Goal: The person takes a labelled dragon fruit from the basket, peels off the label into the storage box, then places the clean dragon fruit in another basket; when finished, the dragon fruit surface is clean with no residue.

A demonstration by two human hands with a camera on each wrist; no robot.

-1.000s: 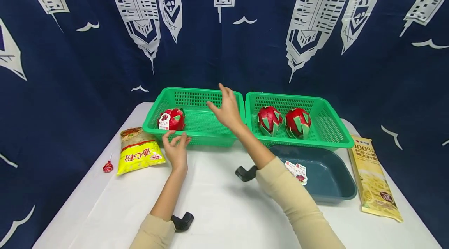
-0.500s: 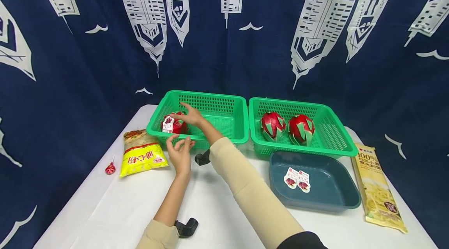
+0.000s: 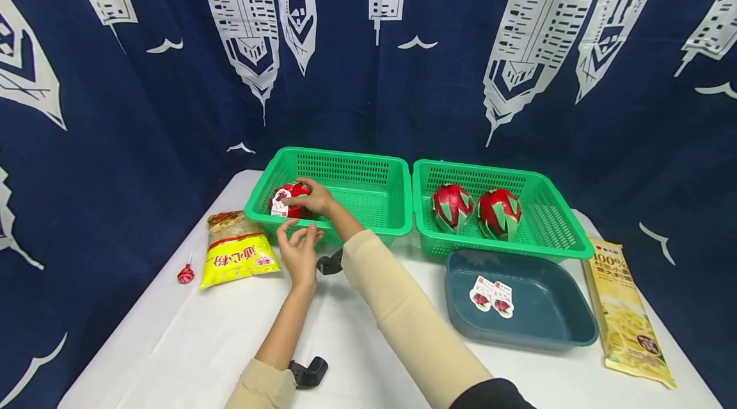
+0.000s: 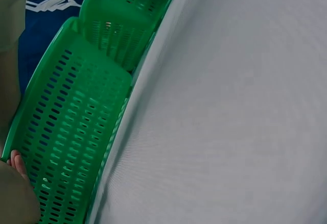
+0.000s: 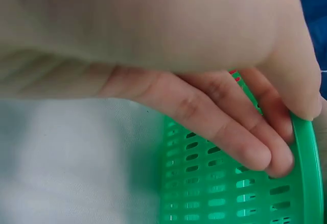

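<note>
A red dragon fruit (image 3: 296,211) with a white label (image 3: 280,203) lies at the left end of the left green basket (image 3: 368,205). My right hand (image 3: 318,200) reaches over the front rim and grips the fruit, thumb on the near side by the label and fingers on the far side. My left hand (image 3: 298,258) holds that basket's front rim with curled fingers. Close up in the right wrist view, a hand (image 5: 199,104) has its thumb on a green rim (image 5: 308,170) and its fingers along the slotted wall. The left wrist view looks onto both baskets (image 4: 66,117).
The right green basket (image 3: 549,220) bears two dragon fruits (image 3: 453,207). In front stands a dark blue tray (image 3: 544,306) with two fruit labels (image 3: 492,296). A yellow pasta packet (image 3: 630,313) lies far right; a yellow bag (image 3: 242,255) and red lollipop (image 3: 185,274) lie left.
My right hand has moved left and down from above the basket's right part onto the dragon fruit, and its fingers have closed in. The left hand stays at the rim; the head view shifts slightly.
</note>
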